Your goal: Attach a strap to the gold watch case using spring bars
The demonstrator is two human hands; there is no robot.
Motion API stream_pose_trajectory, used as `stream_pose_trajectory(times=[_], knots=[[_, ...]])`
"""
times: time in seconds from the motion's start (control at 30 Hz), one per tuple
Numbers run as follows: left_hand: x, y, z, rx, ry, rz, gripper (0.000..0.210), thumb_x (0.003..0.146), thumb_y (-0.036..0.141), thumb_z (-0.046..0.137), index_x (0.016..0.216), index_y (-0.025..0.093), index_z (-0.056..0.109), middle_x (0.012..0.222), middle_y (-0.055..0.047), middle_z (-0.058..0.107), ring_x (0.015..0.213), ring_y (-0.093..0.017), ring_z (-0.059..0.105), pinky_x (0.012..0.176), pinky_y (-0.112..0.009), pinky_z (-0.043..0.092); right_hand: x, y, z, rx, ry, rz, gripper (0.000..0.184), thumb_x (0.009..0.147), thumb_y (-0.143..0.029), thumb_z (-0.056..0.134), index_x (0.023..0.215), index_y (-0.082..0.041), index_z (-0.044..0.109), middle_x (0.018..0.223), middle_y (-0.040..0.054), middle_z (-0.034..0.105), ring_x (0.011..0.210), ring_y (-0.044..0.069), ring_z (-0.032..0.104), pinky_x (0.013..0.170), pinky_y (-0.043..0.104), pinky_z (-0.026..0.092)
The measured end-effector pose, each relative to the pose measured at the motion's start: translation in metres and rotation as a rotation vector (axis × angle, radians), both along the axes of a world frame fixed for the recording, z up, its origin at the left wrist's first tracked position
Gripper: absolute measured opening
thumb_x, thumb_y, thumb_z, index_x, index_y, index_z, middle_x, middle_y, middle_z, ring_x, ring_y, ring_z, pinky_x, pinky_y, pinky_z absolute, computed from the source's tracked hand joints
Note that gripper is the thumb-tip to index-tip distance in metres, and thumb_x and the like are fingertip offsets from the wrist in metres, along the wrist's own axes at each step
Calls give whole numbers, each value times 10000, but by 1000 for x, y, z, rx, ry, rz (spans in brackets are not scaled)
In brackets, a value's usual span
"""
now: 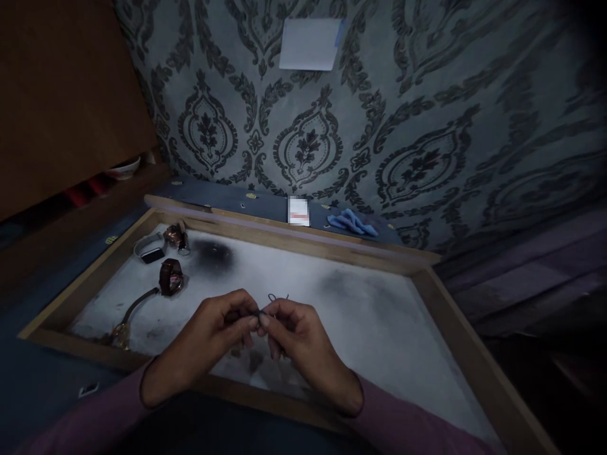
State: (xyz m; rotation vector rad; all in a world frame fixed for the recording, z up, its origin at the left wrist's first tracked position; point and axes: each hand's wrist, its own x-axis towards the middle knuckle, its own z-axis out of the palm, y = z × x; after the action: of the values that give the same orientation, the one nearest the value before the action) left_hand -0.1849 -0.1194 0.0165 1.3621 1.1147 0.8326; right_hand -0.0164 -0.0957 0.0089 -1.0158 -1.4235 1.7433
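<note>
Both hands meet over the front middle of a shallow wooden tray [427, 303] with a white base. My left hand [220, 325] pinches a small dark piece between thumb and fingertips. From the other side, my right hand [296, 325] pinches the same spot, its fingers curled. A thin dark cord [272, 297] loops up just behind the right fingers and seems to belong to that piece; the rest is covered by my fingers. At the tray's left lie a grey-banded smartwatch [152, 254], a rose-gold watch [176, 237], a brown-strapped watch [171, 278] and a gold watch [122, 335] with its strap stretched out.
Behind the tray, a small white box [298, 212] and a crumpled blue cloth [351, 222] rest on the dark blue table cover [222, 193]. A wooden cabinet [71, 95] stands at left, with a bowl [124, 169] on its shelf. Patterned wallpaper rises behind.
</note>
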Motion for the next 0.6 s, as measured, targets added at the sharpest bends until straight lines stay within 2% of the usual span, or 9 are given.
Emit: stream_pose_trajectory(times=[0.1,0.27,0.43,0.6], knots=[[0,1,4,91,128,16,149,877,266,546,806,150,606,657,9,591,604,-118,544,561,-217,401,0,-1,-1,-1,-16,8,363,773,-496,672,701,-145,612,633,-16,595,406,42,445,418,197,339],[0,0,5,314,246,43,151,887,183,533,789,166,647,722,1,633,673,-127,578,603,-219,414,1,-2,-1,-13,-10,4,306,805,-433,650,699,-147,620,604,-24,587,391,37,434,401,191,313],[0,-8,0,536,417,55,172,927,156,511,975,200,671,817,-16,659,749,-138,611,671,-231,446,3,-2,0,-100,74,-29,254,806,-387,660,737,-143,652,659,-2,633,416,36,448,415,190,297],[-3,-15,-5,723,631,-71,345,923,49,381,1158,186,594,872,-65,637,736,-178,615,641,-281,483,3,0,0,-180,116,-43,212,783,-324,669,679,-140,670,624,-7,636,404,34,414,410,193,266]])
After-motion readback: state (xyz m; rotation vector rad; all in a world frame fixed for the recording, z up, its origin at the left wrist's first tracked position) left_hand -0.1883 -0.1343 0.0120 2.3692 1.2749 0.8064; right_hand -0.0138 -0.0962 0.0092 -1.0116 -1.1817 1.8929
